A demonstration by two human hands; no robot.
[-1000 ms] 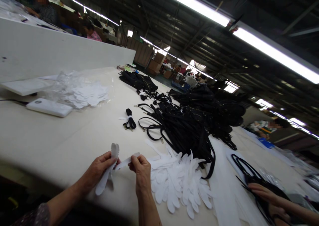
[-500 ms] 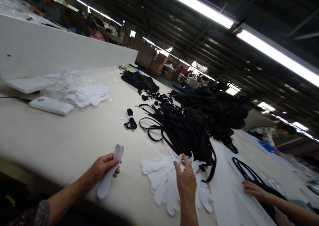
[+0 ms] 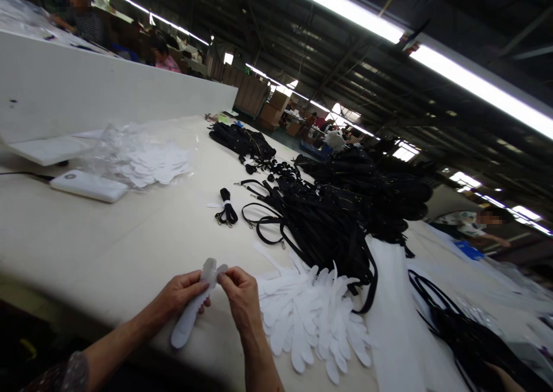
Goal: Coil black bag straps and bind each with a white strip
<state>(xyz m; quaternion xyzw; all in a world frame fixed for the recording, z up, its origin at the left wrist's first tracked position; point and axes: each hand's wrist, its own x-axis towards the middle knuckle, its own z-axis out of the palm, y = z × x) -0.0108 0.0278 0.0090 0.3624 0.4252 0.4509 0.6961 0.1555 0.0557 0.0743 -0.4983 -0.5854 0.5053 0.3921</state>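
My left hand (image 3: 185, 294) is closed around a few thin white strips (image 3: 186, 323) with rounded ends and notched edges, held just above the table's near edge. Thumb and fingers of my right hand (image 3: 242, 294) pinch the top end of one strip, which fans apart from the others. To the right lies a spread pile of similar white strips (image 3: 302, 317). Beyond it are many loose black straps (image 3: 328, 236) with metal clips. One coiled black strap (image 3: 227, 209), with a white band round its middle, rests alone on the table.
Black bags (image 3: 367, 185) are heaped behind the straps. At left are a plastic bag of white strips (image 3: 151, 162) and a white power bank (image 3: 88, 185) with a cable. A white partition (image 3: 108, 87) borders the table (image 3: 142, 231). A co-worker's hand (image 3: 501, 375) is at lower right with black straps.
My right hand has moved left from over the strip pile to the strips in my left hand and pinches one end. At right, the co-worker's hand and black item have shifted toward the lower edge.
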